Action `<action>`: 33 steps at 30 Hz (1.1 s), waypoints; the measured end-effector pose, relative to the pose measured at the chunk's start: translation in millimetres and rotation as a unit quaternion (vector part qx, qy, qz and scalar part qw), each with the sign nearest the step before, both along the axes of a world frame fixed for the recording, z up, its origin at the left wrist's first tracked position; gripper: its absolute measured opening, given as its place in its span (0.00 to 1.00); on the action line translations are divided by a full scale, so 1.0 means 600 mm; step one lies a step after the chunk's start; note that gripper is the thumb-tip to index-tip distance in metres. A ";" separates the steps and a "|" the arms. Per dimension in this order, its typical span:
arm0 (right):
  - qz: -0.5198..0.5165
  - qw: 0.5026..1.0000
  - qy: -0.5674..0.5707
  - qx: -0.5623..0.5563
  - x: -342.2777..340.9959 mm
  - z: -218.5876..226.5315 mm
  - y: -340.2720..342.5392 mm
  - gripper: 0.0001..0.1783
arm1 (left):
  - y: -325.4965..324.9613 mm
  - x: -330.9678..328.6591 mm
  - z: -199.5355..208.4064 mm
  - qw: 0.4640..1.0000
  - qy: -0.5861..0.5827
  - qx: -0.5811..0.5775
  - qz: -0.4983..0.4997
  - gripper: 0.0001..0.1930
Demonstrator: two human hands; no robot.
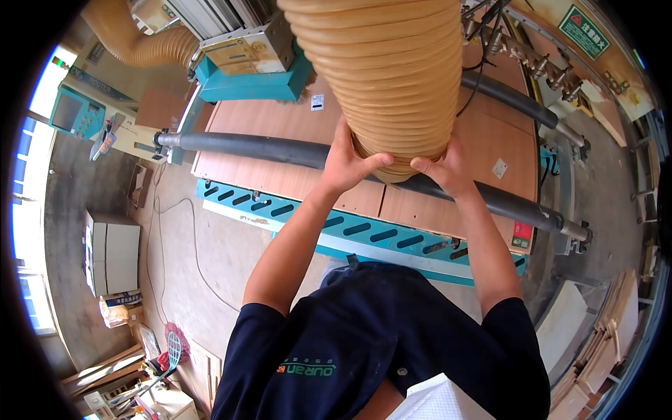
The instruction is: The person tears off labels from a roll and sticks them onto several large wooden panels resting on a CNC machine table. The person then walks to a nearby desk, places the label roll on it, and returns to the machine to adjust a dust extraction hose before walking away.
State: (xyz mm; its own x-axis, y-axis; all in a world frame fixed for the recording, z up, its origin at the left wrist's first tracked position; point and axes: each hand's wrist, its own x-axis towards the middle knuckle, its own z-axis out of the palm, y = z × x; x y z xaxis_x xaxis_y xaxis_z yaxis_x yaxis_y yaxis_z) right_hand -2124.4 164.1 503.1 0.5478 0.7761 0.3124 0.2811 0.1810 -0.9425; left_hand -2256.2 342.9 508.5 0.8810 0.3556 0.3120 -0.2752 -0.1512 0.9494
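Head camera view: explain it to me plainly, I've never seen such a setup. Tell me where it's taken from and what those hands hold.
This picture comes from a fisheye camera on a person's head, looking down, so straight edges bend toward its rim. The wearer's bare left hand and right hand clasp the lower end of a wide, ribbed tan hose, one from each side. Beneath, a long dark bar crosses above wood-coloured panels on a large machine. A teal slotted rail runs along its near edge. Small white labels sit on the panels.
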 end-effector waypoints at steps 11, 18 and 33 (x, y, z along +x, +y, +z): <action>-0.053 0.997 -0.035 -0.050 -0.016 0.009 -0.004 0.52 | 0.019 0.003 -0.024 0.988 0.028 0.153 -0.009 0.63; -0.098 0.988 -0.107 -0.053 -0.001 -0.039 0.002 0.47 | 0.022 0.016 -0.058 0.989 0.017 0.145 0.011 0.68; -0.086 0.989 -0.009 -0.120 0.034 -0.063 -0.026 0.34 | 0.014 0.074 -0.112 0.974 0.026 0.221 0.041 0.65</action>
